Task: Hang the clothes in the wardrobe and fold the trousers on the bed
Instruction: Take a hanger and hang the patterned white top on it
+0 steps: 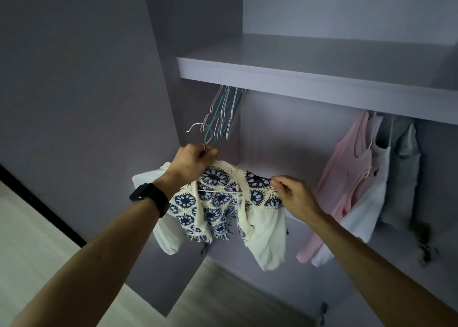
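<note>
Patterned blouse (218, 202) on its hanger (198, 123), held up at the wardrobe.
Our left hand (195, 159) grips the hanger's neck with curled fingers (210, 153). Our right hand (296, 195) pinches the blouse's right shoulder. The blouse sits below the shelf (297, 78), with empty hangers (225, 111) just behind and hung tops (347, 178) far right.

Pale purple wardrobe (99, 78) with one wide shelf (297, 83). Under it, bare wire hangers (223, 113) bunched on the left. On the right, pink top (347, 178), white top (371, 197), grey top (404, 178), side by side. Wood floor (223, 289) below.
</note>
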A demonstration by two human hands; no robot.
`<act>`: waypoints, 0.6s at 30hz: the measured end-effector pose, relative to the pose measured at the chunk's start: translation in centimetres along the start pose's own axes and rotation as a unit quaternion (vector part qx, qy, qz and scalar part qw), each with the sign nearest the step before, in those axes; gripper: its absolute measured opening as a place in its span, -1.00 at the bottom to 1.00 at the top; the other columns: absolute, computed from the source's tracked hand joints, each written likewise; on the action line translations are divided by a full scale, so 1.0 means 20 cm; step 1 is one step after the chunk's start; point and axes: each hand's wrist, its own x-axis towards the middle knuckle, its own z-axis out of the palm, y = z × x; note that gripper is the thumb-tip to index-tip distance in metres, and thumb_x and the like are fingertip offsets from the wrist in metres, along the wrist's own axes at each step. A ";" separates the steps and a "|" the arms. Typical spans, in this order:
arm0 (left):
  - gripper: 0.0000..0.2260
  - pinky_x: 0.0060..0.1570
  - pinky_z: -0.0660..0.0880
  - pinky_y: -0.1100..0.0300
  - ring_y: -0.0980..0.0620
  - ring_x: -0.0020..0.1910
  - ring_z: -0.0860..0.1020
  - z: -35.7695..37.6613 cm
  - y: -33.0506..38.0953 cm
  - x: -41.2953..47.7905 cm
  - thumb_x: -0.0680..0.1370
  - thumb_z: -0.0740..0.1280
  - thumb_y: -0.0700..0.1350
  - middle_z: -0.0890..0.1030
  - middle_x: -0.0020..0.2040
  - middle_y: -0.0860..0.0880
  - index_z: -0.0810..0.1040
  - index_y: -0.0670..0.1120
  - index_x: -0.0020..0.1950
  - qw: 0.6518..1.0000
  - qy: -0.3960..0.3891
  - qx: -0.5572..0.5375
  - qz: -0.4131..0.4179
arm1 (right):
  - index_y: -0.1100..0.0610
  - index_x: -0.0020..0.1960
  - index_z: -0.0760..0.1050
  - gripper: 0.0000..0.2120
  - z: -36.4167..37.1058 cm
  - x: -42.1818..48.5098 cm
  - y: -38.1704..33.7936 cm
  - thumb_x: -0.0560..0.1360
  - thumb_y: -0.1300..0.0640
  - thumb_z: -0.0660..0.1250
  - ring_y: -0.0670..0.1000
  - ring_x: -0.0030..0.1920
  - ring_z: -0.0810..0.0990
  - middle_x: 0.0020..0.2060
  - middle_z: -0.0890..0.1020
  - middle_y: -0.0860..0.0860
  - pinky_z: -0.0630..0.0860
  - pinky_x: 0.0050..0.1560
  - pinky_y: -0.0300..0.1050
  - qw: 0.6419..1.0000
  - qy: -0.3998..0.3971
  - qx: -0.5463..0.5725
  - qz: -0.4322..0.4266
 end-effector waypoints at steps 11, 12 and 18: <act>-0.79 -0.22 0.41 0.17 0.13 -0.29 0.53 0.06 0.13 -0.03 0.67 0.27 -0.03 0.66 -0.23 0.06 0.69 -0.01 0.00 0.997 -0.078 -0.001 0.023 | 0.03 0.12 0.65 -0.80 -0.14 0.43 -0.10 0.65 -0.02 0.29 -0.03 -0.06 0.56 -0.02 0.66 -0.04 0.44 -0.02 -0.13 0.984 -0.080 -0.141 -0.074; -0.79 -0.20 0.39 0.20 0.17 -0.28 0.54 0.06 0.15 -0.03 0.67 0.27 -0.03 0.65 -0.23 0.10 0.69 -0.02 -0.01 0.998 -0.065 -0.014 0.022 | -0.01 0.14 0.65 -0.78 -0.13 0.46 -0.12 0.64 -0.07 0.29 -0.05 -0.03 0.56 0.01 0.66 -0.05 0.44 0.00 -0.12 0.982 -0.103 -0.146 -0.066; -0.78 -0.19 0.32 0.35 0.06 -0.16 0.54 0.05 0.12 -0.01 0.67 0.27 -0.04 0.60 -0.18 0.10 0.69 -0.06 0.05 0.998 0.053 -0.022 -0.026 | -0.06 0.15 0.68 -0.74 -0.03 0.38 -0.14 0.56 -0.15 0.38 -0.37 -0.15 0.58 -0.20 0.64 -0.42 0.39 -0.12 -0.53 0.982 -0.179 -0.018 0.053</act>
